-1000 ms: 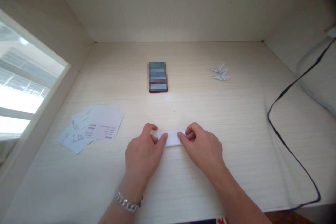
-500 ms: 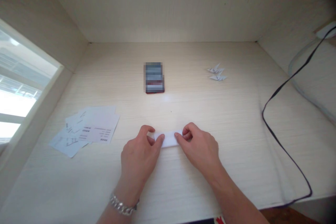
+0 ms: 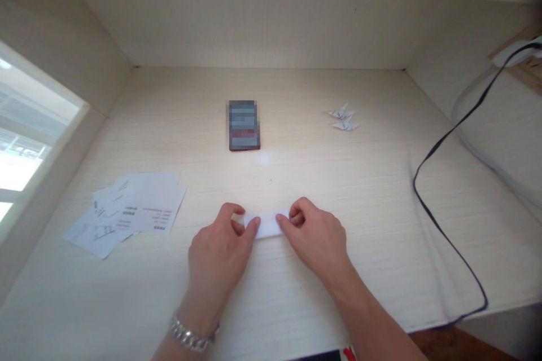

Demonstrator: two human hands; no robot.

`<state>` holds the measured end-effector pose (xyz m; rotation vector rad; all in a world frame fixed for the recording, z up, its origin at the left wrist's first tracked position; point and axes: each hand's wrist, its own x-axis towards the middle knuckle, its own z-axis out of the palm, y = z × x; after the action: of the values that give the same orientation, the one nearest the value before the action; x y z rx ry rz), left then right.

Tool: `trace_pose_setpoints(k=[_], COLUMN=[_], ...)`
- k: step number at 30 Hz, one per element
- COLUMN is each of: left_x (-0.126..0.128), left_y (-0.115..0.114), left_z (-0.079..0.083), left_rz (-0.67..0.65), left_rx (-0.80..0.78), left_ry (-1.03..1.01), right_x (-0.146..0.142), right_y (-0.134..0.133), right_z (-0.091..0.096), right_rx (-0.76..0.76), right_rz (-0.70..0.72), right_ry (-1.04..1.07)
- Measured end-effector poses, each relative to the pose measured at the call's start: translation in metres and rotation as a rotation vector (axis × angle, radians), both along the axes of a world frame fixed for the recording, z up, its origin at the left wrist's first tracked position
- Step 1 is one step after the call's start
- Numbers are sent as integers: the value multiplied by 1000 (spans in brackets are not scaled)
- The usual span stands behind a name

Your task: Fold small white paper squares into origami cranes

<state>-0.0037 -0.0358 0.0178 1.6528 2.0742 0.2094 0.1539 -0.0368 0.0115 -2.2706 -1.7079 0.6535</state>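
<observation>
A small folded strip of white paper [image 3: 267, 225] lies on the pale wooden desk [image 3: 271, 287] between my two hands. My left hand [image 3: 222, 248] grips its left end, thumb on top and index finger curled behind. At the other end, my right hand [image 3: 317, 237] pinches the paper the same way, with the thumb pressed on its face. The fingers under each palm are hidden. A silver chain bracelet [image 3: 193, 334] circles my left wrist.
Several printed white paper sheets [image 3: 148, 197] overlap at the left. A blurred-out dark rectangular object [image 3: 244, 126] lies farther back. Two folded paper cranes [image 3: 345, 126] sit at the back right. A black cord [image 3: 440, 228] trails down the right side. Walls close in the back.
The whole view has shifted slightly, so things appear a little farther left. Both hands keep their hold on the folded paper, with no clear change in their grip.
</observation>
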Motion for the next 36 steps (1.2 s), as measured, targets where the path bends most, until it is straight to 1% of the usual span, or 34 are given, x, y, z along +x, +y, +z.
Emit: trace_pose_setpoints(k=[6,9,10,12,14,18,22,24,26,28,31,34,36], left_x=[4,8,9,11,11,7,2,1,1,2,2,3,1], left_y=[-6,-9,-9,-11,-12,-14,-15,-16,-16,-17,-19,-21,-21], left_z=[-1,0,1,2,2,-2,-4,-3,-3,-4,-5,-7,-7], left_rz=[22,22,14,-46,-122,-207,-241,-253,-265,-275,-280,-285,-284], left_rx=[25,123,164,199,203,233,221,224,229,236,253,264,270], left_ry=[28,75,103,128,119,88,91,98,109,119,127,123,109], right_x=[-1,-1,-1,-2,-2,-5,-7,-8,-10,-15,-24,-32,-36], right_y=[-4,-7,-7,-9,-10,-14,-14,-14,-15,-20,-37,-57,-66], right_z=[-4,-4,-3,0,5,11,5,0,-3,-6,-10,-14,-15], right_rx=[53,130,149,157,144,140,178,220,266,298,321,364,352], right_rz=[-40,-31,-17,19,61,136,210,238,299,384,500,565,519], right_ry=[29,8,1,4,19,12,-25,-80,-158,-222,-228,-189,-157])
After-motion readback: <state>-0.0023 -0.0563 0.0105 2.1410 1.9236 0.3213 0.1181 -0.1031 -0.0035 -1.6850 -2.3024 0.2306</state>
